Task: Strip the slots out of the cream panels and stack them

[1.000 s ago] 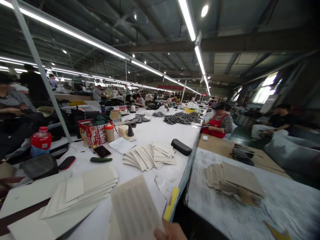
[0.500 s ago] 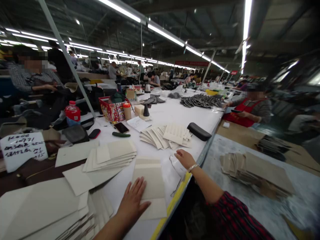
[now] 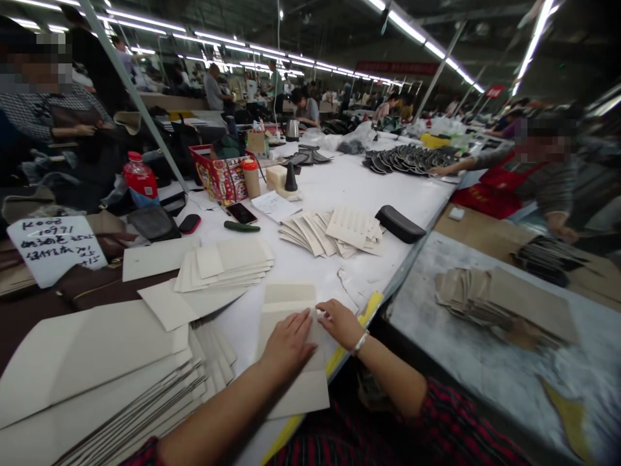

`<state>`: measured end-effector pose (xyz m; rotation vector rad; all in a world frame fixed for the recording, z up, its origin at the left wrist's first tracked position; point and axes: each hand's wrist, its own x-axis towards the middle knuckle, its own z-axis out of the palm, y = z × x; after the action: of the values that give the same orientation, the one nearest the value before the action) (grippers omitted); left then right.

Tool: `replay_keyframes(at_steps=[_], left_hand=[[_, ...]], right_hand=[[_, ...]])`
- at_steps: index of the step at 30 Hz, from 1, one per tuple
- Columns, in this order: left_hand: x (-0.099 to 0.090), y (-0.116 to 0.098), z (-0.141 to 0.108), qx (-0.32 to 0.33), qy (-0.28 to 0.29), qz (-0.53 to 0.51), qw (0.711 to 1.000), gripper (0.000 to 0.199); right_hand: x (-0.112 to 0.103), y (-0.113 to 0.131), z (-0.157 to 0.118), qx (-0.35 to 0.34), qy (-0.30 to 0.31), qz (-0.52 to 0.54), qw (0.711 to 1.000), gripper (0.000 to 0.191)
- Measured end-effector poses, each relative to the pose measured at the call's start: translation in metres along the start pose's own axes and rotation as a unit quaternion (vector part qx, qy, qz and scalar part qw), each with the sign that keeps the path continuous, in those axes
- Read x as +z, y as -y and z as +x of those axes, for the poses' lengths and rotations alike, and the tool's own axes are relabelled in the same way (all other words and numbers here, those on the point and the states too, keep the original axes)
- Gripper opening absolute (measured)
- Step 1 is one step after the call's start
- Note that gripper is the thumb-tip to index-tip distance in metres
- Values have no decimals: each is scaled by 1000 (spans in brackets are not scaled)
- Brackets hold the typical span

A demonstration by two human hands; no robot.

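A cream folded panel (image 3: 291,294) with crease lines lies near the table's front edge. My left hand (image 3: 287,340) rests flat on its middle, palm down with fingers stretched out. At the panel's right edge is my right hand (image 3: 339,323), its fingers bent and drawn together beside my left fingertips. A small whitish bit shows at those right fingertips, too small to name. Thin crumpled strips (image 3: 350,288) lie on the table just beyond my right hand. To the left sit a stack of cream panels (image 3: 228,259) and a larger pile of cream pieces (image 3: 97,349).
Fanned cream pieces (image 3: 315,233) and a black case (image 3: 400,223) lie farther back. Behind them stand a red patterned basket (image 3: 226,181), a cup (image 3: 251,178) and a red bottle (image 3: 140,181). A co-worker in a red apron (image 3: 504,188) is on the right.
My right hand has moved left from beside the crumpled strips to the panel's right edge. My left hand has slid up and right across the panel. The view has tilted down.
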<state>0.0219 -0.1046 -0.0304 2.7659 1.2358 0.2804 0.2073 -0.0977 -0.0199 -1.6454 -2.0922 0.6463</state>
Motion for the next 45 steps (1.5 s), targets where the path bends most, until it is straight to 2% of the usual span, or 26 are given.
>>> replay_keyframes(at_steps=[2,5,12,17,20,22,24,26,28,30,31,34,37,40,42,43,45], left_hand=[[0,-2,13,1,44,-11,999,55],[0,0,19,13,79,-16,997,60],[-4,1,28,3,136,-19,991,57],[-12,-5,34,4,147,-18,989,55],[-14,-7,31,10,142,-7,990,61],[-13,-7,28,14,137,-7,990,67],[-12,-7,25,13,131,-5,991,69],[-10,-7,22,10,129,-1,992,67],[-9,-6,20,10,131,-2,991,67],[-8,-4,17,11,133,-14,991,72],[-7,-2,15,13,133,-23,991,74],[-7,3,9,26,132,-59,989,78],[-9,7,8,13,115,-89,989,57],[-11,6,16,-28,83,-99,991,35],[-12,5,26,-66,61,-97,991,28],[-12,4,31,-85,53,-96,990,26],[-11,4,42,-105,54,-93,989,21]], right_hand=[[-1,-11,20,20,46,8,999,26],[1,-19,40,17,102,13,995,23],[-7,-16,64,42,226,-18,973,14],[-6,-9,53,12,215,-43,976,8],[-9,-1,44,-26,161,-83,983,8],[-11,7,28,-44,111,-93,988,6],[-11,18,-6,-60,116,-65,989,5],[-8,30,-56,-93,196,7,976,4],[-6,41,-109,-117,288,101,945,5],[-11,45,-151,-49,279,174,943,7],[-15,43,-164,4,245,202,948,9],[-32,14,-172,147,100,248,952,16],[-40,-50,-156,215,1,214,953,20],[-35,-126,-146,266,-27,95,959,16],[-31,-159,-141,318,-22,-4,948,11],[-30,-164,-137,337,-16,-47,940,13],[-31,-151,-120,326,-7,-86,941,15]])
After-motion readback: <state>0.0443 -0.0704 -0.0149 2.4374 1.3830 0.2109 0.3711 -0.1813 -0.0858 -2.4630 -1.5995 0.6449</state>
